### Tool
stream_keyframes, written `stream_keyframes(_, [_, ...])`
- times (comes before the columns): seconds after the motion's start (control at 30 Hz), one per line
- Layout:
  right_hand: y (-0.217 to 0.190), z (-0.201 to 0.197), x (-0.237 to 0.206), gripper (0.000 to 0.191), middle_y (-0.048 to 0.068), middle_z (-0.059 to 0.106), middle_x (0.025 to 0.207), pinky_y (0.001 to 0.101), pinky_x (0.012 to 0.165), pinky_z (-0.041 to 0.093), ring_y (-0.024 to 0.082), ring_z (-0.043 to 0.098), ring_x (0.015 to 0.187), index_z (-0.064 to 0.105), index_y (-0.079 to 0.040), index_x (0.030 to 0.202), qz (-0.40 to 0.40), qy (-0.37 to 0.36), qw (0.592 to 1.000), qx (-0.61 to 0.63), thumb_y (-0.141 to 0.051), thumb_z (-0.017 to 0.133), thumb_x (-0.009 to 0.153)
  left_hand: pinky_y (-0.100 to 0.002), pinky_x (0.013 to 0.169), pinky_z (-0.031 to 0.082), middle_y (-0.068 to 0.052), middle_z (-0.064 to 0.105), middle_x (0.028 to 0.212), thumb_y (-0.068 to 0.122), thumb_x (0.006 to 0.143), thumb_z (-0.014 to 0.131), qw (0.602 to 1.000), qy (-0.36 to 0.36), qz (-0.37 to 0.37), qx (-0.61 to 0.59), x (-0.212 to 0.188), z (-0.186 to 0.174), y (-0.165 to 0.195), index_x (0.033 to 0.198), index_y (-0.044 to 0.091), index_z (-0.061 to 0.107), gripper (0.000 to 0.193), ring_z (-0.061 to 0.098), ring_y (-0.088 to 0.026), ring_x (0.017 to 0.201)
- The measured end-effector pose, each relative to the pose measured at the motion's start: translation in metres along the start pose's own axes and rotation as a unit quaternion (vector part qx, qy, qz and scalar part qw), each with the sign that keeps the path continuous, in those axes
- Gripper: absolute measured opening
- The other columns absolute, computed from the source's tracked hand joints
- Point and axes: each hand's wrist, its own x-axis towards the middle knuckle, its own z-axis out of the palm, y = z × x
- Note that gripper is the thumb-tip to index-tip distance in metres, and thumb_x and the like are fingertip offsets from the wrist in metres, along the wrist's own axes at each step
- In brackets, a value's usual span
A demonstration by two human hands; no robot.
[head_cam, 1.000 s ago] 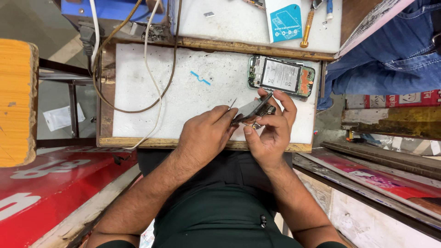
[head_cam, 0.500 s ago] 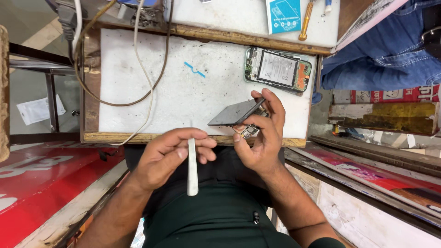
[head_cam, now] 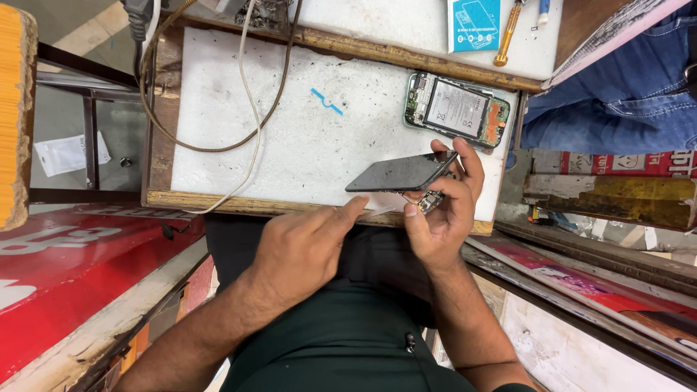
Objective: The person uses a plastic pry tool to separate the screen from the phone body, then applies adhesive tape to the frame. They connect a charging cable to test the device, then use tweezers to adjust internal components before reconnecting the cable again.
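Observation:
My right hand (head_cam: 443, 218) grips a small phone at the near right edge of the white work board (head_cam: 290, 138). Its dark screen panel (head_cam: 403, 174) is lifted and tilted off the body, and a bit of circuit board (head_cam: 430, 200) shows below it. My left hand (head_cam: 301, 250) reaches in from the left with its index finger stretched out. The pale tip of a thin white tool (head_cam: 381, 210) shows between that finger and the phone; the rest of the tool is hidden by the hand.
A second opened phone (head_cam: 456, 110) with its battery showing lies at the board's far right. Cables (head_cam: 247, 109) loop across the left side, near a small blue scrap (head_cam: 327, 101). A blue and white packet (head_cam: 475, 25) and a yellow-handled screwdriver (head_cam: 506, 33) lie further back. Another person's jeans (head_cam: 624, 94) are at right.
My left hand, which held the white tool upright away from the phone, has moved right to the phone's underside. The dark screen panel now stands further off the body.

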Motion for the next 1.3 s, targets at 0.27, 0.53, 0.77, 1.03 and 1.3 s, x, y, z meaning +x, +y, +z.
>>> stream_keyframes(0.27, [-0.001, -0.001, 0.001, 0.014, 0.014, 0.034, 0.159, 0.0467, 0.118, 0.042, 0.034, 0.048, 0.147, 0.063, -0.007, 0.100, -0.014, -0.008, 0.999, -0.035, -0.020, 0.068, 0.100, -0.036, 0.052, 0.053, -0.006, 0.061, 0.074, 0.022, 0.098, 0.070, 0.999, -0.016, -0.049, 0.000, 0.009, 0.010, 0.011, 0.126, 0.004, 0.070, 0.033, 0.063, -0.021, 0.059])
stream_keyframes(0.53, [-0.002, -0.001, 0.004, 0.014, 0.014, 0.032, 0.164, 0.0456, 0.120, 0.044, 0.033, 0.048, 0.145, 0.064, -0.008, 0.091, -0.015, -0.024, 0.998, -0.064, -0.013, 0.076, 0.089, -0.036, 0.052, 0.055, -0.007, 0.067, 0.076, 0.021, 0.100, 0.067, 0.997, -0.025, -0.076, 0.017, 0.009, 0.016, 0.014, 0.127, 0.003, 0.067, 0.032, 0.067, -0.023, 0.059])
stream_keyframes(0.77, [0.004, -0.001, 0.006, 0.019, 0.012, 0.034, 0.163, 0.0402, 0.110, 0.057, 0.030, 0.053, 0.141, 0.068, -0.007, 0.091, -0.034, -0.017, 0.997, -0.064, -0.003, 0.086, 0.085, -0.040, 0.058, 0.056, -0.011, 0.070, 0.081, 0.013, 0.101, 0.062, 0.993, -0.052, -0.084, -0.057, 0.006, 0.012, 0.013, 0.130, 0.003, 0.063, 0.030, 0.070, -0.027, 0.068])
stream_keyframes(1.03, [0.005, -0.007, 0.008, 0.022, 0.012, 0.036, 0.161, 0.0439, 0.114, 0.059, 0.031, 0.053, 0.144, 0.067, -0.006, 0.092, -0.048, -0.047, 0.997, -0.049, -0.004, 0.088, 0.087, -0.038, 0.079, 0.059, -0.016, 0.073, 0.104, 0.004, 0.101, 0.055, 0.939, -0.074, -0.175, -0.287, 0.005, 0.001, 0.008, 0.129, 0.001, 0.059, 0.028, 0.075, -0.030, 0.094])
stream_keyframes(1.3, [-0.001, -0.009, 0.019, 0.018, 0.013, 0.044, 0.149, 0.0434, 0.113, 0.059, 0.030, 0.057, 0.137, 0.068, -0.004, 0.096, -0.031, -0.095, 0.993, -0.058, -0.002, 0.085, 0.089, -0.031, 0.087, 0.058, -0.012, 0.072, 0.113, -0.005, 0.096, 0.059, 0.865, -0.148, -0.203, -0.435, 0.000, 0.004, -0.010, 0.133, 0.004, 0.065, 0.038, 0.073, -0.019, 0.095])
